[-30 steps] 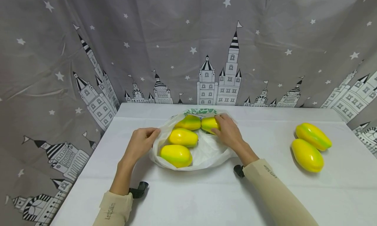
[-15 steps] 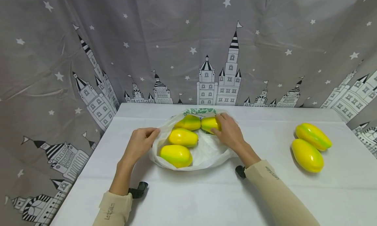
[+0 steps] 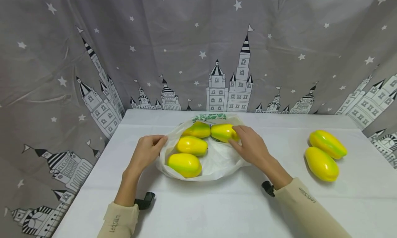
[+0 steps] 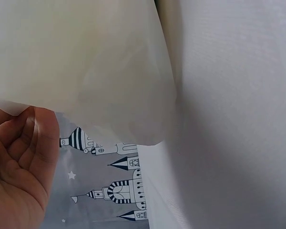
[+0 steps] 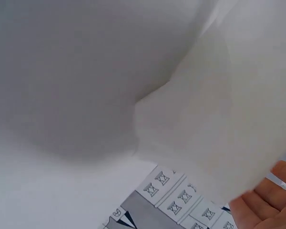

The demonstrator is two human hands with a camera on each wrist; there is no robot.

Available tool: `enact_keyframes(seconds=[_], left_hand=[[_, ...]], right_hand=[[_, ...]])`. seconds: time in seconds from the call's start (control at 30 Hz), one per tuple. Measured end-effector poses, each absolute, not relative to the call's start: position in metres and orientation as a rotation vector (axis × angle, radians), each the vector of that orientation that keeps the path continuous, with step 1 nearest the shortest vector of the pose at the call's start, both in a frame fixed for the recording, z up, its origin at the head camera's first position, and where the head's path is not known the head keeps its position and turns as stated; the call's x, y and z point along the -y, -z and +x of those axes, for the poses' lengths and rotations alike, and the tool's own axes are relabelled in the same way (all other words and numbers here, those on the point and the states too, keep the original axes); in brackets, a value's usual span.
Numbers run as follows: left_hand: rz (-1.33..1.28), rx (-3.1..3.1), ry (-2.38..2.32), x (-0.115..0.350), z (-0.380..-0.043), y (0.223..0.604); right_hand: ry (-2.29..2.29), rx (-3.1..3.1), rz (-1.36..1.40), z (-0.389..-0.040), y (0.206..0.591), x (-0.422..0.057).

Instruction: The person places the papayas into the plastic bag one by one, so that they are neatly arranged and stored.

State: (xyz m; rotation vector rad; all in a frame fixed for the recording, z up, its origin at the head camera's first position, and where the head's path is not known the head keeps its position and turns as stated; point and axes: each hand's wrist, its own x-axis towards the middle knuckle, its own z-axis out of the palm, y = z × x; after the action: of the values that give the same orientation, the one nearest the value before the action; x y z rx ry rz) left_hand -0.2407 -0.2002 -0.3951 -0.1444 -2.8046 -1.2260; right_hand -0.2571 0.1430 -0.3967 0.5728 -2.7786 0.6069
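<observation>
A white plastic bag (image 3: 217, 164) with a green leaf print lies with its mouth spread at mid-table. Several yellow-green papayas are inside it: two at the left, (image 3: 191, 146) and nearer the front, and two along the back. My left hand (image 3: 149, 149) pinches the bag's left rim between thumb and fingers; in the left wrist view the bag (image 4: 100, 81) covers those fingertips. At the bag's right side, my right hand (image 3: 252, 146) has its fingers and thumb apart beside the back-right papaya (image 3: 223, 132). The right wrist view shows that hand (image 5: 264, 205) partly behind the bag.
Two more papayas, a far one (image 3: 328, 144) and a near one (image 3: 322, 164), lie side by side on the right of the white-covered table (image 3: 201, 210). A grey curtain (image 3: 173, 27) printed with castles and stars hangs behind and at the left.
My right hand has drawn back to the right, letting go of the back-right papaya, more of which now shows. My left hand keeps its pinch on the bag rim.
</observation>
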Motion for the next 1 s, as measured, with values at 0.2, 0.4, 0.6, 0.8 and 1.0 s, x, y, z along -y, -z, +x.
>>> enact_keyframes(seconds=[0.2,0.4,0.6,0.8,1.0], left_hand=[[-0.140,2.807,1.218,0.199,-0.241,0.395],[-0.134,2.804,1.221,0.200,-0.240,0.396],[-0.131,2.812,1.212,0.199,-0.241,0.396],[-0.121,2.825,1.207,0.199,-0.240,0.396],[-0.133,2.822,1.197,0.199,-0.240,0.396]], right_hand=[[-0.600,2.742,0.564,-0.241,0.398,-0.159],[-0.596,2.727,0.536,-0.224,0.401,-0.177],[-0.590,2.684,0.529,-0.209,0.406,-0.199],[-0.596,2.651,0.497,-0.197,0.407,-0.217],[-0.593,2.652,0.473,-0.188,0.408,-0.233]])
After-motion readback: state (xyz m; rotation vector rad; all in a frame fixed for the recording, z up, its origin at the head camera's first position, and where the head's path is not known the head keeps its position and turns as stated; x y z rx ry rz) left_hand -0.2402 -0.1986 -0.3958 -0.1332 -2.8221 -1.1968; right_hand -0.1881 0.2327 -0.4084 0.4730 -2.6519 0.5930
